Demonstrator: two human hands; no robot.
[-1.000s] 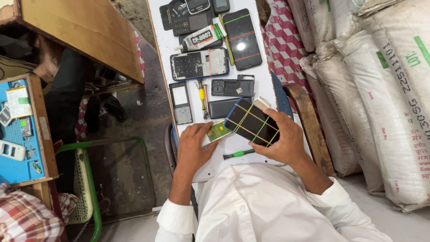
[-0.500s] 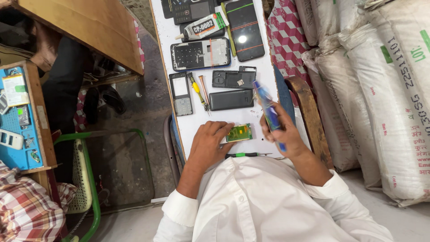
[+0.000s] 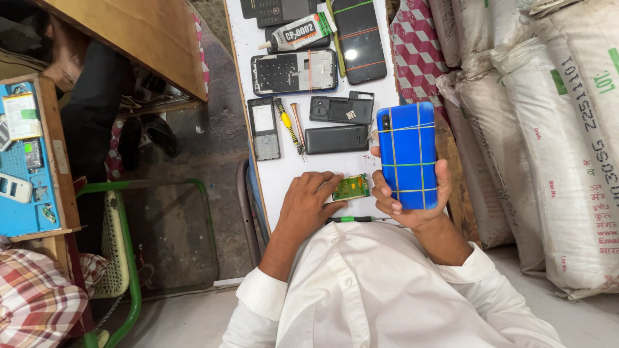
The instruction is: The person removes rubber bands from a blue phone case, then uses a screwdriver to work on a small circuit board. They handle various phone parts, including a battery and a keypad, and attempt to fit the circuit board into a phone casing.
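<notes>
My right hand (image 3: 412, 206) grips a blue phone (image 3: 407, 154) wrapped in yellow and green rubber bands, its back facing me, held above the right edge of the white table (image 3: 284, 177). My left hand (image 3: 308, 207) lies flat on the table with its fingertips touching a small green circuit board (image 3: 351, 187). A green-handled tool (image 3: 351, 219) lies at the table's near edge, just below both hands.
Farther up the table lie a dark keypad phone body (image 3: 336, 138), a back cover (image 3: 342, 108), a grey phone frame (image 3: 264, 128), small screwdrivers (image 3: 290, 126), a banded phone frame (image 3: 294, 71), a black phone (image 3: 359, 38) and a glue tube (image 3: 298, 35). White sacks (image 3: 548, 129) stand at the right, and a green chair (image 3: 122, 245) at the left.
My right hand turned the banded phone from its dark screen side to its blue back and lifted it to the right. My left hand stayed on the green board.
</notes>
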